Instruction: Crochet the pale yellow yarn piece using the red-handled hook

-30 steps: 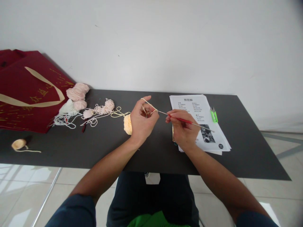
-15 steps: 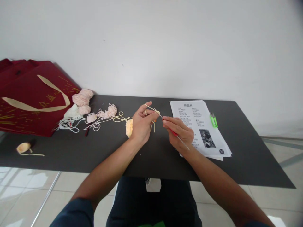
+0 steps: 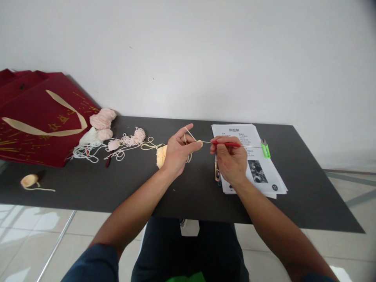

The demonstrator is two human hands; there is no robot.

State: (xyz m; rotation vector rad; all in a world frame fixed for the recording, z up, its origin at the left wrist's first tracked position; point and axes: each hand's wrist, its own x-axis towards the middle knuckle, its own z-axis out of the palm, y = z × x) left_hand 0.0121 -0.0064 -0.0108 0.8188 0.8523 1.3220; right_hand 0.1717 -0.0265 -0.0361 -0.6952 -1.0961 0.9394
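My left hand (image 3: 178, 150) pinches a small piece of cream crochet work (image 3: 200, 144) between thumb and fingers, with cream yarn looped over its raised index finger. In my right hand (image 3: 230, 158) is a crochet hook (image 3: 227, 144) with a red grip and metal shaft, held level. The hook's tip reaches left to the piece at my left fingertips. Just left of my left wrist lies a ball of pale yellow yarn (image 3: 161, 156), partly hidden by the hand. Whether the tip sits inside a stitch is too small to tell.
Printed sheets (image 3: 264, 176) lie under my right hand, with green thread snips (image 3: 265, 149) on them. Pink yarn (image 3: 102, 118), white yarn (image 3: 88, 143) and a dark red bag (image 3: 38, 117) stand at left. A small cream crocheted cup (image 3: 29, 180) lies near the table's (image 3: 123, 196) front left.
My right hand has moved slightly right and up, turning the hook from a slant to nearly level. My left hand stays almost in place, still holding the yarn.
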